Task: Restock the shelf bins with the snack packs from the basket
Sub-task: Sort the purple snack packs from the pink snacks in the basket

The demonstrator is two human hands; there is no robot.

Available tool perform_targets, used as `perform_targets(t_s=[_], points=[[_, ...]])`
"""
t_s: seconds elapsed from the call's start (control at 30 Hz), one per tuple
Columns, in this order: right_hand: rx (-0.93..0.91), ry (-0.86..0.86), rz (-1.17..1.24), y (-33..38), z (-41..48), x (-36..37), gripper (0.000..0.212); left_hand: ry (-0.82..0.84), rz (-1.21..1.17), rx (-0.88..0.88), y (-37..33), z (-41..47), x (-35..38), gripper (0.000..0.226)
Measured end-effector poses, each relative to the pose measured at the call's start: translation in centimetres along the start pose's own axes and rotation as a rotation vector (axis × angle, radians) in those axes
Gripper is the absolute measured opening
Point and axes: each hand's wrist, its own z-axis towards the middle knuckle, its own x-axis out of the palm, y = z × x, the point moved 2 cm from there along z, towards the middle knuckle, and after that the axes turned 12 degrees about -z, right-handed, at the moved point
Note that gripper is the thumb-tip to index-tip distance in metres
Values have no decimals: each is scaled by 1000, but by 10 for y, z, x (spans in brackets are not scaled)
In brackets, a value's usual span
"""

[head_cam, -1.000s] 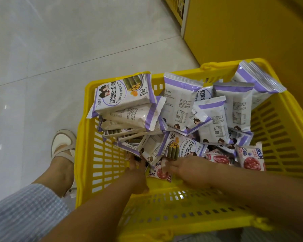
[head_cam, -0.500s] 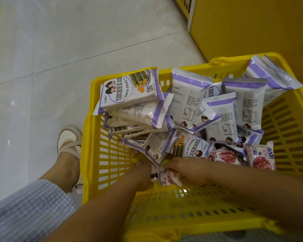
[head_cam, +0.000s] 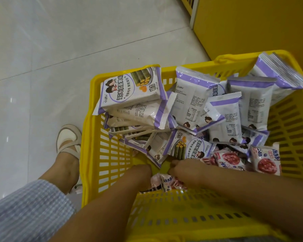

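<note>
We have both hands down at the near end of the yellow basket (head_cam: 87,154), and in the last second they have drawn back from the edge of the purple packs (head_cam: 129,91) toward the near wall, bringing a small clutch of pink packs (head_cam: 162,182) with them. Those packs lay half under the purple pile a moment ago; now they sit free between our wrists. Our right hand (head_cam: 187,170) curls its fingers down over the pink packs and seems to hold them. Our left hand (head_cam: 142,170) touches them from the other side, but its fingers are hidden behind the wrist, so we cannot tell whether it grips or only steadies. The rest of the snack packs lie heaped in the basket, none yet lifted out. The yellow shelf unit (head_cam: 252,32) stands just beyond the basket's far corner; its bins are not in view. We judge the gathering nearly done, with the lift and carry to the shelf next
</note>
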Motion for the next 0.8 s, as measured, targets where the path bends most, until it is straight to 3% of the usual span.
perform_targets(t_s=[0.23,0.43,0.63,0.73,0.8], points=[[-5,-113,130,9,-22,-12,55,76,5,74,-18,-20,-12,35],[57,-146,197,-5,-79,-39,39,-11,-88,237,-45,-66,-34,40],[270,-18,201,-55,-158,-65,54,-181,-275,409,-95,-89,-62,30],[384,93,268,-79,-190,-56,59,-218,-474,459,-129,-82,-67,43],[438,203,353,-85,-204,-44,64,-158,-643,511,-155,-74,-62,51]])
